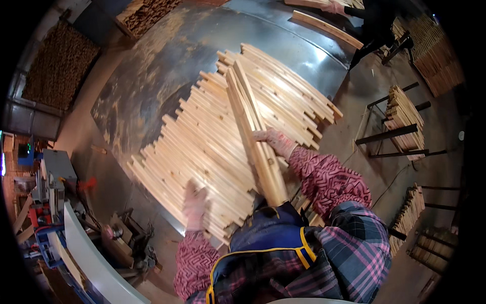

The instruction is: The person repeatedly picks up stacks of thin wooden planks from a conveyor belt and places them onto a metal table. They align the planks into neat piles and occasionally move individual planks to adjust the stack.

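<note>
Many pale wooden strips (202, 137) lie side by side in a slanting layer on a metal-topped table. A few more strips (243, 111) rest crosswise over them, their near ends close to my blue apron. My right hand (276, 141), in a light glove, is closed round the edge of these crosswise strips. My left hand (195, 202), gloved too and blurred, is over the near left part of the layer with its fingers stretched out and nothing held. Whether it touches the strips I cannot tell.
A long single board (326, 29) lies at the table's far right edge, near another person's gloved hand (334, 7). Metal racks with wood strips (402, 119) stand on the right. A machine (55, 172) is at the left. Stacked wood (58, 66) stands at the far left.
</note>
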`<move>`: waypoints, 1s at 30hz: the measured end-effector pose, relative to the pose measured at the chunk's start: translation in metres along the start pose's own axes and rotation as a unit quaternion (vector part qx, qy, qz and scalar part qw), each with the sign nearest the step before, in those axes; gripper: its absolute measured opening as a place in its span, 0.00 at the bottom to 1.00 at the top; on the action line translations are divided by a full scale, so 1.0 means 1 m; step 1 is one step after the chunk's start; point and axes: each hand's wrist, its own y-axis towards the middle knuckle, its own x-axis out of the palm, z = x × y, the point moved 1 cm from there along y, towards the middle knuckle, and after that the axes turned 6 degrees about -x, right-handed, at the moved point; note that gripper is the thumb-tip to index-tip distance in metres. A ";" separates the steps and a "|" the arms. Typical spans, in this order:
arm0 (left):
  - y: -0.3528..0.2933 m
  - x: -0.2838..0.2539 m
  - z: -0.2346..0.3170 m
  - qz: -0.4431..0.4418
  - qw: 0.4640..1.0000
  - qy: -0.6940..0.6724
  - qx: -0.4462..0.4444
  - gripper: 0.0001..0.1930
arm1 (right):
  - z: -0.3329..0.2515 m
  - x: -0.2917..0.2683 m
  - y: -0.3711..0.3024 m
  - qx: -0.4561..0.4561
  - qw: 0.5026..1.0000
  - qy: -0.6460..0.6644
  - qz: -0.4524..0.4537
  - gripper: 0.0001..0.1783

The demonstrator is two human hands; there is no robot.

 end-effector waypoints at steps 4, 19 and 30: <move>-0.040 0.048 -0.041 -0.347 0.900 -0.263 -0.025 0.48 | 0.137 0.100 -0.057 0.050 0.991 0.123 0.009 0.34; -0.165 -0.049 -0.088 -0.567 0.812 0.116 0.079 0.62 | 0.125 0.172 -0.333 -0.421 0.476 -0.726 0.263 0.35; -0.201 0.052 -0.045 -0.593 0.779 -0.204 0.002 0.39 | 0.230 0.012 -0.539 -0.090 0.585 -0.552 0.587 0.38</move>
